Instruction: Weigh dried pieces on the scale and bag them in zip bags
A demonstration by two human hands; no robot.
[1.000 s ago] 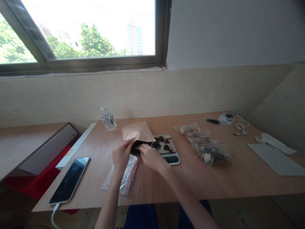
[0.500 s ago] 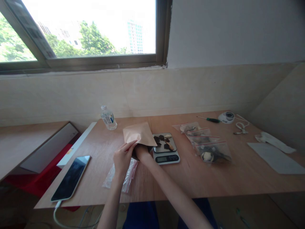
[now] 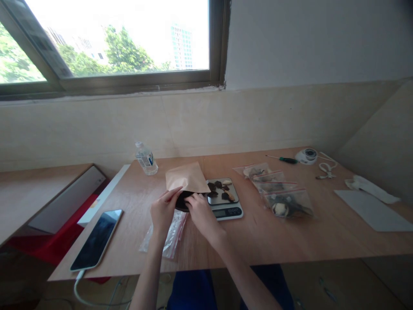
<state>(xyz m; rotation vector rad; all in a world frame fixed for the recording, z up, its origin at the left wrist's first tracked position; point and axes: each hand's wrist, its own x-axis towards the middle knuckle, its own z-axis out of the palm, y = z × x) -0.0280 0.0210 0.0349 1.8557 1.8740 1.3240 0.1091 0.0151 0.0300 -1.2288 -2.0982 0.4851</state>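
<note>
Brown paper pouch [image 3: 187, 177] lies on the worktop [image 3: 290, 241] just beyond both hands, its dark open mouth turned toward them. The left hand [image 3: 164, 211] pinches the pouch's near left edge between thumb and fingers. The right hand [image 3: 200, 212] sits just beside the left, fingers curled at the mouth of the pouch; what they grip there is too dark to make out, so I cannot tell whether they are clamped on anything. Directly right of the right hand stands a small kitchen scale [image 3: 226, 201] with a few dark and pale pieces [image 3: 221, 190] on its platform. Under the left wrist lies an empty clear zip bag [image 3: 167, 237]. Farther right of the hands, a row of filled zip bags [image 3: 280, 193] overlaps on the worktop. Beyond the left hand stands a water bottle [image 3: 146, 158], and well to its left a phone [image 3: 97, 239] lies face up with a cable at its near end. Far right, past the bags, lie a green-handled screwdriver [image 3: 284, 159] and a white sheet [image 3: 374, 211].
</note>
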